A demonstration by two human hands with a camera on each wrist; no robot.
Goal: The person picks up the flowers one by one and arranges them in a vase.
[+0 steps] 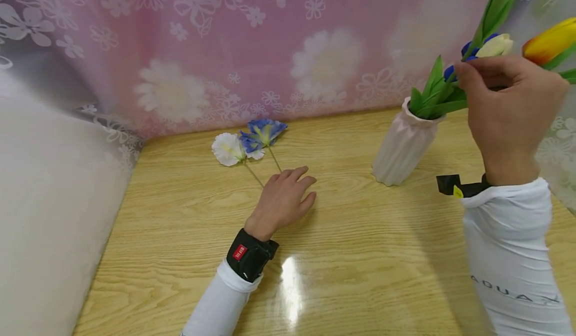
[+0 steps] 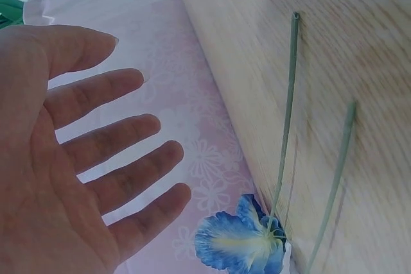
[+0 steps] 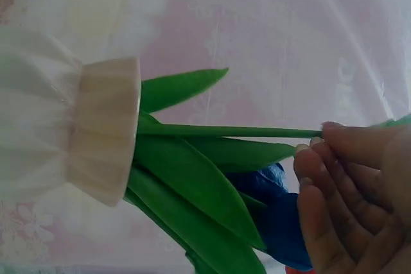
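My right hand (image 1: 517,111) pinches a green flower stem (image 3: 237,131) between thumb and fingers above the vase, and the stem's lower end runs into the vase mouth. The pale ribbed vase (image 1: 402,148) stands on the table with green leaves (image 3: 192,184) at its rim. Around that hand are blue flowers (image 3: 282,222), a cream tulip (image 1: 495,46) and a yellow-orange tulip (image 1: 546,43). My left hand (image 1: 285,196) hovers with spread fingers near two loose stems, holding nothing. Those belong to a blue flower (image 1: 263,133) and a white flower (image 1: 228,149) lying on the table.
The wood-grain table (image 1: 180,256) reaches back to a pink floral curtain (image 1: 252,51). A white surface (image 1: 40,201) borders it on the left. Light glares off the tabletop near the left forearm.
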